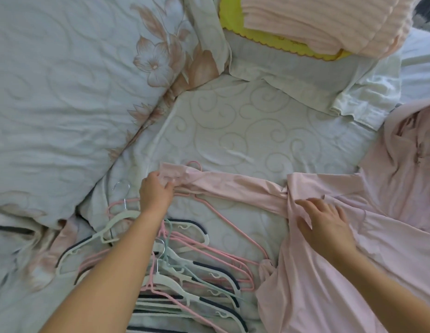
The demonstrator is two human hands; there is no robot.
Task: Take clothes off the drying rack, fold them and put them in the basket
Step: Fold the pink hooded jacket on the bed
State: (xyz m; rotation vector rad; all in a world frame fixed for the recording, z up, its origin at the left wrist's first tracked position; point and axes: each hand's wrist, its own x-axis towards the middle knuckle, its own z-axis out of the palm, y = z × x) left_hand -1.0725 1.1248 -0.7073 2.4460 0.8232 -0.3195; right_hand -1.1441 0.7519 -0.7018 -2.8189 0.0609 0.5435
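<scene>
A pale pink long-sleeved garment (pixel 329 260) lies spread on the bed at the lower right, one sleeve (pixel 233 188) stretched out to the left. My left hand (pixel 156 193) pinches the cuff of that sleeve. My right hand (pixel 326 224) rests flat with straight fingers on the garment near the shoulder, where the sleeve meets the body. No basket or drying rack is in view.
A pile of pink, white and dark-trimmed hangers (pixel 185 272) lies at the bottom centre. A floral quilt (pixel 65 92) fills the left. Folded white cloth (pixel 317 87), a yellow-green cloth (pixel 233 20) and a ribbed peach blanket (pixel 329 22) lie at the top right. More pink fabric (pixel 406 164) bunches at the right.
</scene>
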